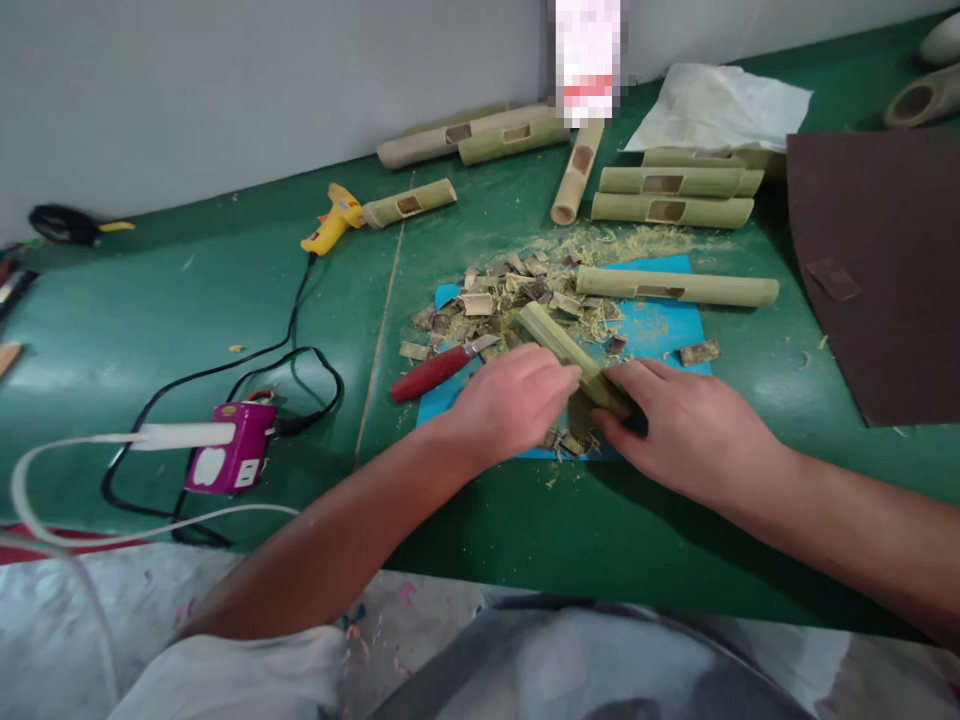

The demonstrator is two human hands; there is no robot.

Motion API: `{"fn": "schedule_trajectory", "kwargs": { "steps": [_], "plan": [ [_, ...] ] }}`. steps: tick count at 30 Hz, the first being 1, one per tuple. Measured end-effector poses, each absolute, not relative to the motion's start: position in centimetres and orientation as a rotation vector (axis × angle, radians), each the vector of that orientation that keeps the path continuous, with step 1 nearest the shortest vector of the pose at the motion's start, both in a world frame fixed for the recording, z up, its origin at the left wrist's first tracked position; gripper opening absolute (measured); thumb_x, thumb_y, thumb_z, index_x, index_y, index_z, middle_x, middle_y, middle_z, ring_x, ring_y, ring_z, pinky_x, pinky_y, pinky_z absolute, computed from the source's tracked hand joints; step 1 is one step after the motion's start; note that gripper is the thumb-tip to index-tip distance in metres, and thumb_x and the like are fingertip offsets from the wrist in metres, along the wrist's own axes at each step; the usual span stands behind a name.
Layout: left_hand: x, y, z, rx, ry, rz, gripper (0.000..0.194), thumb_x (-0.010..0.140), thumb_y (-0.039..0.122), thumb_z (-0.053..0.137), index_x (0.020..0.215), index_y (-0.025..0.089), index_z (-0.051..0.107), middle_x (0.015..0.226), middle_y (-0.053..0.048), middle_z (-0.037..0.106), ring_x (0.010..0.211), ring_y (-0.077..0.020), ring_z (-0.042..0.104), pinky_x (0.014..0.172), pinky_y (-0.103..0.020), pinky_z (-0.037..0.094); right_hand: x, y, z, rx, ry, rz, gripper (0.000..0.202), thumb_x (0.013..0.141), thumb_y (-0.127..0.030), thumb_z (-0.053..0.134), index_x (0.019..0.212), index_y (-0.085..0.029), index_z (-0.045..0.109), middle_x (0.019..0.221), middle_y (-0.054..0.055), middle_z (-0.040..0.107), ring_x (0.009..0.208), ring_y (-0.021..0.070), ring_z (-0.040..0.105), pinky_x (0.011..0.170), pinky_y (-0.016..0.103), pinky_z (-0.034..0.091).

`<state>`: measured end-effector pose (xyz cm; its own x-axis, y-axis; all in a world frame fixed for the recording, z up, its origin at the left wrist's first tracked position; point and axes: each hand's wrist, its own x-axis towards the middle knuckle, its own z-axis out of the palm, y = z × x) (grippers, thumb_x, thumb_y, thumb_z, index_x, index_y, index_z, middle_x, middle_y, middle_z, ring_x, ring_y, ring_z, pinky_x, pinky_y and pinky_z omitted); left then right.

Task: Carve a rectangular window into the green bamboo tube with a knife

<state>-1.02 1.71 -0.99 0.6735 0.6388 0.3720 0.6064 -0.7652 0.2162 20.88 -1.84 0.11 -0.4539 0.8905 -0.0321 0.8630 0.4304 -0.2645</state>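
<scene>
A short green bamboo tube (pixel 556 333) slants between my hands, above a blue sheet (pixel 660 325) strewn with shavings. My left hand (pixel 519 395) is closed around its near side, fingertips mostly hidden. At the lower end, my right hand (pixel 686 425) grips the tube between thumb and fingers; a dark patch by those fingers cannot be made out. Just left of my left hand lies a knife (pixel 431 374) with a red handle and a short blade. Cut bamboo chips (pixel 480 304) are heaped behind the tube. A longer bamboo tube (pixel 712 288) with a cut opening rests beyond them.
A yellow glue gun (pixel 332 222) touches another bamboo tube (pixel 416 203); its black cord runs to a purple power adapter (pixel 232 445). Several slotted tubes (pixel 671 210) are stacked at the back beneath white paper (pixel 720 105). A dark brown sheet (pixel 885 270) lies right. A tape measure (pixel 64 225) sits far left.
</scene>
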Motion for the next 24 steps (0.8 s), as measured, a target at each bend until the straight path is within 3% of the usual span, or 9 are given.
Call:
{"fn": "schedule_trajectory", "kwargs": {
  "steps": [5, 9, 13, 19, 22, 24],
  "plan": [
    [-1.01, 1.81, -0.87, 2.735, 1.214, 0.763, 0.024, 0.100, 0.023, 0.047, 0.091, 0.015, 0.068, 0.081, -0.005, 0.069, 0.077, -0.0149, 0.062, 0.074, -0.028, 0.049, 20.80, -1.80, 0.17, -1.593, -2.548, 0.382, 0.026, 0.090, -0.035, 0.047, 0.097, -0.017, 0.063, 0.093, 0.008, 0.069, 0.066, 0.0180, 0.058, 0.055, 0.030, 0.023],
    [-1.01, 1.84, -0.96, 2.801, 1.019, 0.668, 0.025, 0.100, 0.023, 0.044, 0.095, 0.016, 0.068, 0.085, -0.005, 0.070, 0.078, -0.0150, 0.062, 0.074, -0.028, 0.050, 20.81, -1.80, 0.04, -1.586, -2.559, 0.376, 0.025, 0.089, -0.035, 0.047, 0.098, -0.017, 0.063, 0.090, 0.007, 0.069, 0.065, 0.0176, 0.058, 0.055, 0.030, 0.023],
    [-1.15, 2.09, -1.05, 2.704, 1.235, 0.766, 0.022, 0.099, 0.023, 0.049, 0.091, 0.015, 0.068, 0.083, -0.005, 0.069, 0.079, -0.0153, 0.062, 0.077, -0.029, 0.050, 20.85, -1.78, 0.00, -1.588, -2.537, 0.376, 0.026, 0.088, -0.035, 0.048, 0.097, -0.017, 0.064, 0.091, 0.008, 0.069, 0.066, 0.0177, 0.058, 0.055, 0.030, 0.025],
    [-1.07, 2.14, -1.00, 2.728, 1.063, 0.717, 0.021, 0.099, 0.023, 0.049, 0.094, 0.016, 0.068, 0.087, -0.004, 0.070, 0.082, -0.0148, 0.064, 0.076, -0.027, 0.050, 20.88, -1.64, 0.00, -1.578, -2.546, 0.362, 0.026, 0.087, -0.035, 0.048, 0.095, -0.016, 0.064, 0.088, 0.007, 0.069, 0.064, 0.0177, 0.058, 0.055, 0.030, 0.025],
    [-1.04, 2.00, -0.97, 2.694, 1.230, 0.772, 0.020, 0.098, 0.022, 0.050, 0.090, 0.016, 0.068, 0.082, -0.004, 0.070, 0.080, -0.0153, 0.063, 0.075, -0.028, 0.050, 20.84, -1.67, 0.00, -1.584, -2.535, 0.358, 0.026, 0.088, -0.035, 0.047, 0.097, -0.017, 0.064, 0.090, 0.007, 0.069, 0.064, 0.0175, 0.057, 0.055, 0.030, 0.025],
    [-1.01, 1.79, -0.98, 2.755, 1.109, 0.694, 0.023, 0.099, 0.022, 0.047, 0.091, 0.016, 0.068, 0.080, -0.004, 0.068, 0.077, -0.0150, 0.063, 0.073, -0.027, 0.049, 20.85, -1.72, 0.02, -1.574, -2.544, 0.359, 0.026, 0.088, -0.034, 0.048, 0.098, -0.017, 0.064, 0.090, 0.007, 0.069, 0.064, 0.0177, 0.058, 0.055, 0.030, 0.025]
  ]
}}
